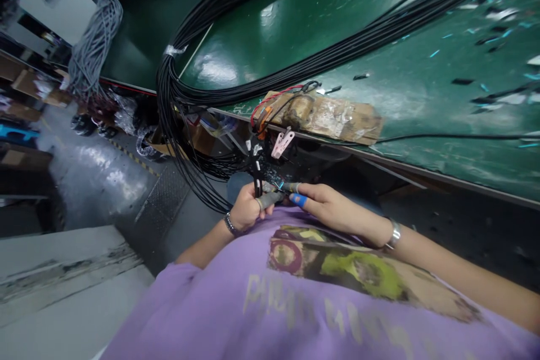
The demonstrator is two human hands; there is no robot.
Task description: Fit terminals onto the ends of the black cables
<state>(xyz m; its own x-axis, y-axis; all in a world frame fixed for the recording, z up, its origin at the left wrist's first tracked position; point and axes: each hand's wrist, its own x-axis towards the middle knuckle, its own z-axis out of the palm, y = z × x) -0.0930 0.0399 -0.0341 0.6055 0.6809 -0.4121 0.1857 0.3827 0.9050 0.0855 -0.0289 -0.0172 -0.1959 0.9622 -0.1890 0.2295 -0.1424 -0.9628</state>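
Note:
My left hand is closed around a black cable end that hangs down from the bench edge. A grey finger cot covers its thumb. My right hand pinches the same cable end from the right, with a blue cot on one fingertip and grey cots on others. Both hands meet just above my purple shirt. Above them a pink plastic clip sits at the bench edge beside red and orange wires. A thick bundle of black cables loops down from the green bench towards my hands.
A taped cardboard pad lies on the bench edge. A bundle of grey cables hangs at the far left over the wet grey floor. Small cut scraps litter the bench at right. A grey surface is at the lower left.

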